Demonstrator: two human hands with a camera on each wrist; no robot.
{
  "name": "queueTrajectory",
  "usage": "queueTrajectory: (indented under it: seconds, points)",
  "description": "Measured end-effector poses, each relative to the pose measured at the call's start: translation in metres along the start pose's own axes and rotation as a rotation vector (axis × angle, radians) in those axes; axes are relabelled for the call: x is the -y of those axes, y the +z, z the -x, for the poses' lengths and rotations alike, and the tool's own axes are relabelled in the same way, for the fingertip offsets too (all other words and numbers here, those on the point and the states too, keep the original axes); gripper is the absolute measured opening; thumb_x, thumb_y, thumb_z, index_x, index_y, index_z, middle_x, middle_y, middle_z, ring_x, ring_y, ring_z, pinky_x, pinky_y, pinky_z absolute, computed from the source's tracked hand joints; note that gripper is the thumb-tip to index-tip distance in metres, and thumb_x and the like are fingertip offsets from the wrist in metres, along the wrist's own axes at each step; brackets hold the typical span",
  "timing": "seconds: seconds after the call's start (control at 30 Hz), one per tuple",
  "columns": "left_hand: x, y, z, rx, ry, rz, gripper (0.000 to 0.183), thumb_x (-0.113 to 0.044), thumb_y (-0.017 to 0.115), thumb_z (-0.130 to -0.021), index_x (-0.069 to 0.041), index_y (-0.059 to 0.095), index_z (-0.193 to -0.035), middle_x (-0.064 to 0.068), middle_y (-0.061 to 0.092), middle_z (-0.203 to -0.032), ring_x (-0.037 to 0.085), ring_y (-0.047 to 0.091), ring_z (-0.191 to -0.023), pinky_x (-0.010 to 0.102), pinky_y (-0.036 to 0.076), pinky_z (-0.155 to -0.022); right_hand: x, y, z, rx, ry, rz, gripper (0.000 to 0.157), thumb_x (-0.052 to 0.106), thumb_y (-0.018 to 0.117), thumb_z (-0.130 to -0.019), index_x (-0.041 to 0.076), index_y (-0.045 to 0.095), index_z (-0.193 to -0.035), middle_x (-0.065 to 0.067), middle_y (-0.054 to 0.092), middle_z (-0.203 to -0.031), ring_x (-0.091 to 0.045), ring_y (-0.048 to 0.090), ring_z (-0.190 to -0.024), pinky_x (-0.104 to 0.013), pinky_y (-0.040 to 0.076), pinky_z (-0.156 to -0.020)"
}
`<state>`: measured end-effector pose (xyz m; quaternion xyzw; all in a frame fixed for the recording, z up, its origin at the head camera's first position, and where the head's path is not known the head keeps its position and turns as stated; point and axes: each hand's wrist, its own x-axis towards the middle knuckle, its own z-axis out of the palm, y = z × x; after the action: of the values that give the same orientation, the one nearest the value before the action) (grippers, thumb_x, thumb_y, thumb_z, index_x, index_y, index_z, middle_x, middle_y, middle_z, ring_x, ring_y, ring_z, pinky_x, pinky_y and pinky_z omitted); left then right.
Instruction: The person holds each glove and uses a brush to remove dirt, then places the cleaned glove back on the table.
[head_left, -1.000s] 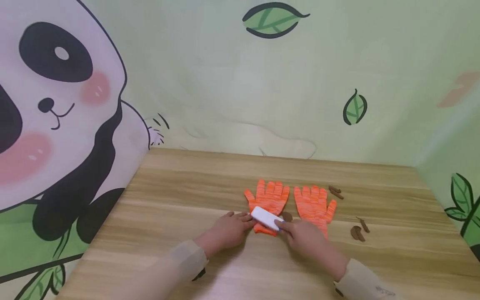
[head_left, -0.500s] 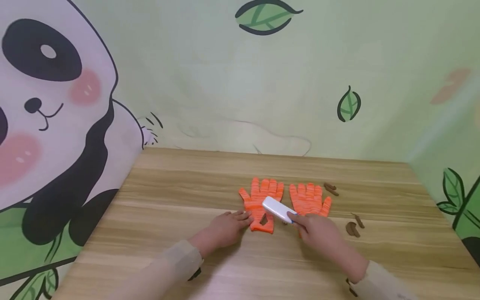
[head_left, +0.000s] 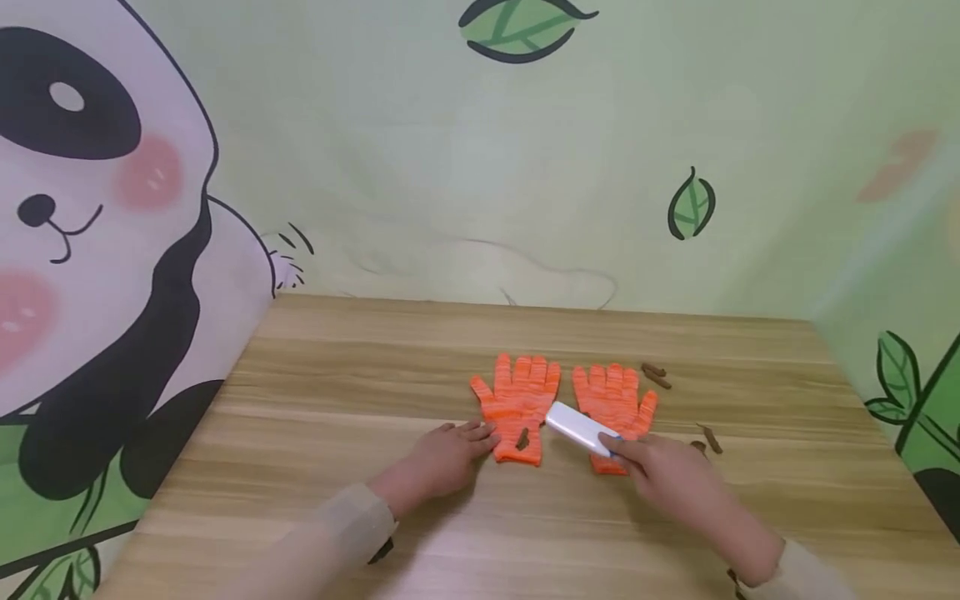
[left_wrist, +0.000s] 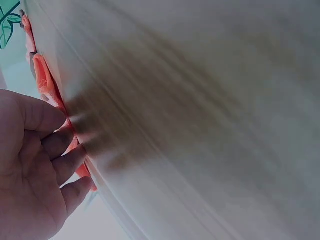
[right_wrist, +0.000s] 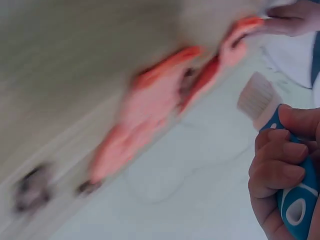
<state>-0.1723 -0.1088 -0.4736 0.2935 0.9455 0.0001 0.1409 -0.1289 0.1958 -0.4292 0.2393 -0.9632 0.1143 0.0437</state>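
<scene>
My right hand (head_left: 671, 479) grips blue-handled brush (head_left: 577, 427)—likely light, soft-bristled; hold by handle (right_wrist: 300, 192). Left hand (head_left: 442, 461), fingers relaxed, touches orange knit glove (head_left: 517, 404)—probably limp; I'd pin under fingertips.

Head view: wood-grain tabletop (head_left: 360, 350) at 6 o'clock, meeting pale green wall (head_left: 405, 167) at 12. Painted decor: panda (head_left: 112, 250) at 9, large leaf (head_left: 517, 35) at 12, smaller leaf (head_left: 692, 208) at 2. Side wall (head_left: 922, 275) at 3 o'clock bears leafy plant (head_left: 896, 371), painted.
</scene>
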Motion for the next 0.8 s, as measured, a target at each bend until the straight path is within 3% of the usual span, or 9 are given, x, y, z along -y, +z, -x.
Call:
queueTrajectory:
  seconds: [0.13,0.23,0.37,0.47,0.57,0.7,0.8]
  points:
    - [0.002,-0.001,0.002,-0.002,0.012,0.026,0.053,-0.008,0.052,-0.1,-0.02,0.052,-0.152,-0.002,0.049,-0.16,0.021,0.045,-0.15,0.045,0.045,-0.118,0.026,0.011,-0.029,0.051,-0.012,-0.018,0.033,0.014,0.072,-0.094,0.02,0.075,-0.126,0.001,0.059,-0.067,-0.007,0.037,-0.055,-0.023,0.031,-0.048]
    - [0.003,-0.002,0.003,-0.012,0.008,0.009,0.053,-0.008,0.052,-0.1,-0.022,0.053,-0.151,-0.004,0.051,-0.159,0.019,0.047,-0.149,0.045,0.046,-0.116,0.033,0.027,-0.035,0.055,-0.037,-0.006,0.031,0.017,0.071,-0.094,0.021,0.076,-0.125,0.0,0.06,-0.067,-0.008,0.041,-0.054,-0.025,0.034,-0.048]
    - [0.006,-0.004,0.007,-0.02,-0.009,-0.007,0.051,-0.01,0.052,-0.101,-0.022,0.054,-0.15,-0.005,0.051,-0.158,0.018,0.047,-0.149,0.046,0.047,-0.115,0.02,0.036,-0.014,0.035,-0.042,-0.032,0.029,0.018,0.071,-0.094,0.02,0.078,-0.122,0.003,0.058,-0.065,-0.005,0.042,-0.054,-0.024,0.035,-0.05]
    - [0.008,-0.005,0.01,-0.02,-0.02,0.003,0.049,-0.01,0.052,-0.103,-0.021,0.055,-0.15,-0.004,0.051,-0.158,0.019,0.046,-0.149,0.047,0.046,-0.116,0.01,0.028,0.003,0.028,0.004,-0.035,0.029,0.015,0.073,-0.092,0.02,0.078,-0.121,0.004,0.057,-0.064,-0.003,0.039,-0.054,-0.022,0.032,-0.049]
    - [0.008,-0.006,0.01,-0.019,-0.017,0.017,0.048,-0.01,0.052,-0.103,-0.019,0.055,-0.15,-0.003,0.051,-0.158,0.02,0.046,-0.149,0.047,0.046,-0.116,0.009,0.017,0.006,0.024,0.032,-0.026,0.031,0.014,0.074,-0.092,0.02,0.078,-0.122,0.003,0.063,-0.067,-0.003,0.04,-0.056,-0.022,0.033,-0.049]
    - [0.003,-0.004,0.006,-0.026,0.002,0.04,0.049,-0.01,0.052,-0.102,-0.019,0.055,-0.15,-0.002,0.052,-0.158,0.021,0.047,-0.149,0.048,0.046,-0.116,0.023,0.018,-0.014,0.041,0.024,-0.048,0.033,0.014,0.074,-0.092,0.018,0.076,-0.125,-0.003,0.069,-0.074,-0.007,0.046,-0.057,-0.024,0.037,-0.05]
    - [0.004,-0.003,0.005,-0.036,0.0,0.03,0.049,-0.011,0.052,-0.101,-0.019,0.056,-0.149,-0.001,0.054,-0.156,0.02,0.049,-0.148,0.048,0.046,-0.115,0.038,0.033,-0.038,0.058,0.013,-0.072,0.032,0.016,0.072,-0.095,0.018,0.075,-0.127,-0.009,0.074,-0.08,-0.012,0.057,-0.06,-0.029,0.043,-0.051]
